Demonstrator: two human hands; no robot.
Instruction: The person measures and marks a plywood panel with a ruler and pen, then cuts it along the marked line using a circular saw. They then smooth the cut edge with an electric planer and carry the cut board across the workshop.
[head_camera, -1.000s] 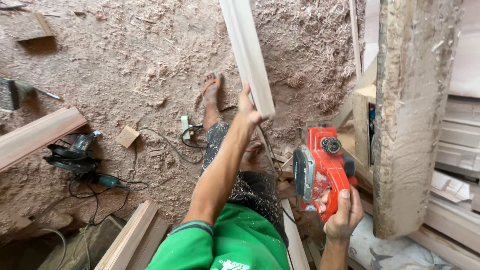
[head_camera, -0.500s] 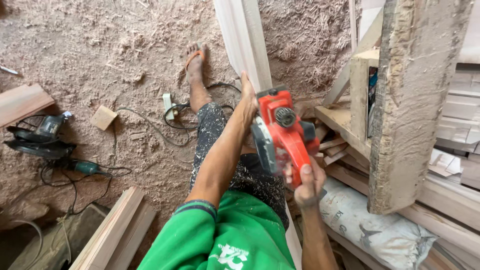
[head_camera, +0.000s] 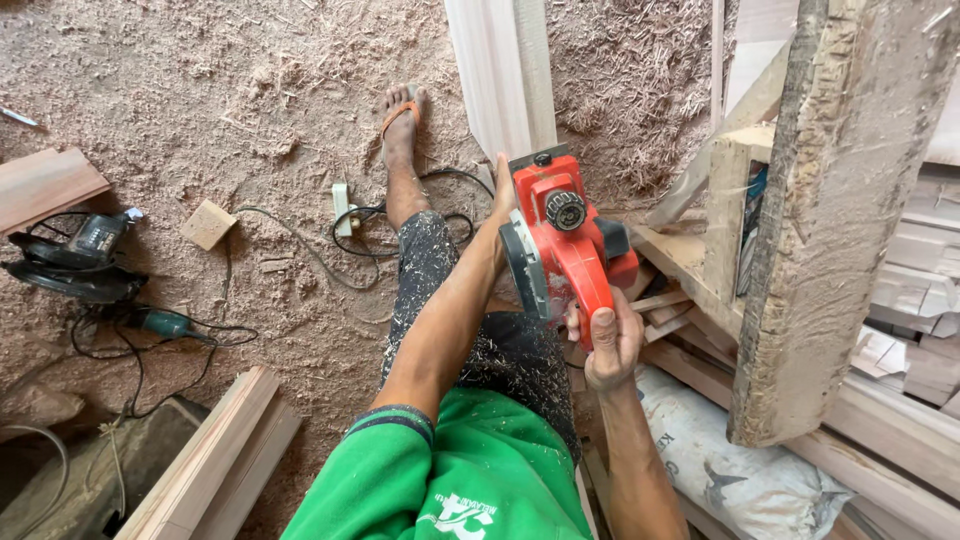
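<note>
A long pale wooden board runs from the top of the view down toward my lap. My left hand grips its near end, mostly hidden behind the tool. My right hand is closed around the handle of a red electric planer, which sits at the near end of the board, right beside my left hand. My leg in dark speckled trousers and my foot in an orange sandal stretch out over the sawdust floor.
A rough upright post and stacked timber stand at the right, with a white sack below. On the sawdust floor lie a circular saw, cables, a power strip, a small wood block and boards at lower left.
My right hand has carried the red planer up from my right side onto the near end of the board. My left hand has kept its hold on the board.
</note>
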